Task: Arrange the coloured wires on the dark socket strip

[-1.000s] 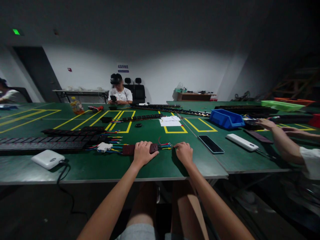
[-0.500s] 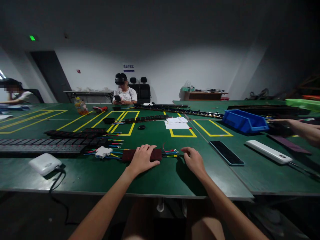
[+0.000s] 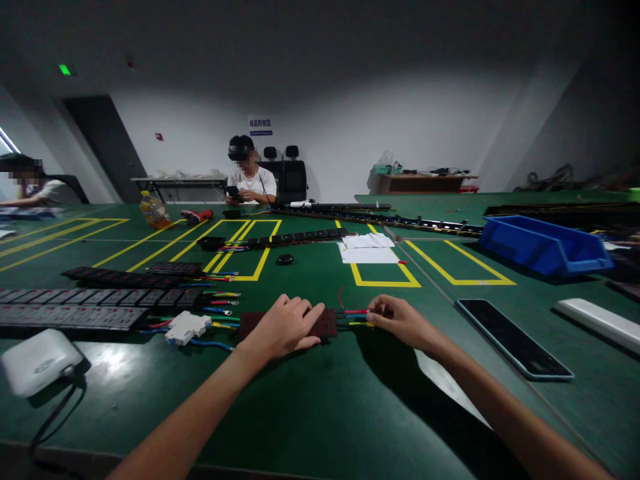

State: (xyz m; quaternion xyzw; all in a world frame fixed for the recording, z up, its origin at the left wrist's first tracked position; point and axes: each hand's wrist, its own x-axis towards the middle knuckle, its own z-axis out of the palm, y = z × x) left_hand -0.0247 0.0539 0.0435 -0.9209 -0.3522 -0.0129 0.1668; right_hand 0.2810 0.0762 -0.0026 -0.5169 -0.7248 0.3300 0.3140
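My left hand [image 3: 283, 327] lies palm down on a dark red socket block [image 3: 327, 323] on the green table [image 3: 320, 407], fingers spread over it. Short coloured wires [image 3: 353, 313] stick out of the block's right end. My right hand [image 3: 400, 320] is at those wire ends, with its fingertips pinched on them. Left of the block lies a small white connector [image 3: 186, 327] with more coloured wires.
Black socket strips [image 3: 75, 308] lie at the left, a white box [image 3: 37, 360] with a cable at the near left. A phone [image 3: 513, 337], a white bar [image 3: 600, 320] and a blue bin [image 3: 543, 243] are on the right. Papers [image 3: 369, 250] lie mid-table. Two other people sit at the far side.
The camera has come forward over the table. My right hand has closed on the wire ends; my left hand stays on the block. The arm of the person at the right is out of view.
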